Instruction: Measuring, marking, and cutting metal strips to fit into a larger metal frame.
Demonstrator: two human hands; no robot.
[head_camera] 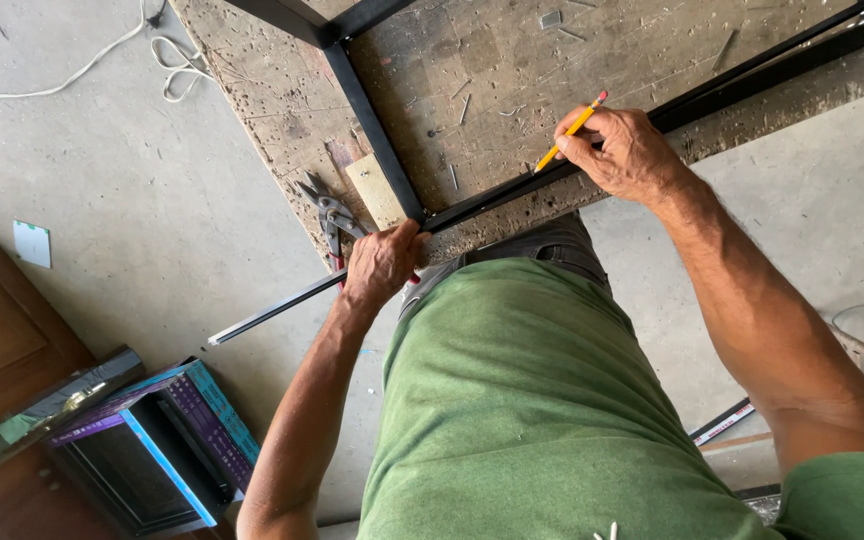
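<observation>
1. Black metal bar point(512, 190) lies along the near edge of the worn wooden workbench point(472, 70), one end sticking out past the bench corner over the concrete floor point(152, 200). It sits against a black square-tube frame point(372, 130) laid flat on the benchtop.
2. Left hand point(380, 265) is clenched around the bar just past the bench corner, probably pinning it tight to the frame so it cannot slide.
3. Right hand point(624, 150) pinches a yellow pencil point(572, 130) with a red eraser end, tip down on the bar's top face, fingers resting on the bar for steadiness. Looks like a marking grip, judged from the pose.
4. Tin snips point(327, 215) with red handles lie on the bench right beside the left hand, partly under the wrist; not touched as far as can be told.
5. Small pale wood block point(374, 190) sits next to the frame's upright member, between snips and frame.
6. Loose nails and screws point(460, 108) are scattered inside the frame, clear of the pencil line.
7. White cable point(167, 60) loops on the floor at the far left, well apart.
8. Open box with blue and purple edging point(167, 440) and a brown wooden panel point(2, 350) stand on the floor lower left, below the overhanging bar end.
9. Person's green shirt point(522, 400) blocks the view of the bench's near side.
</observation>
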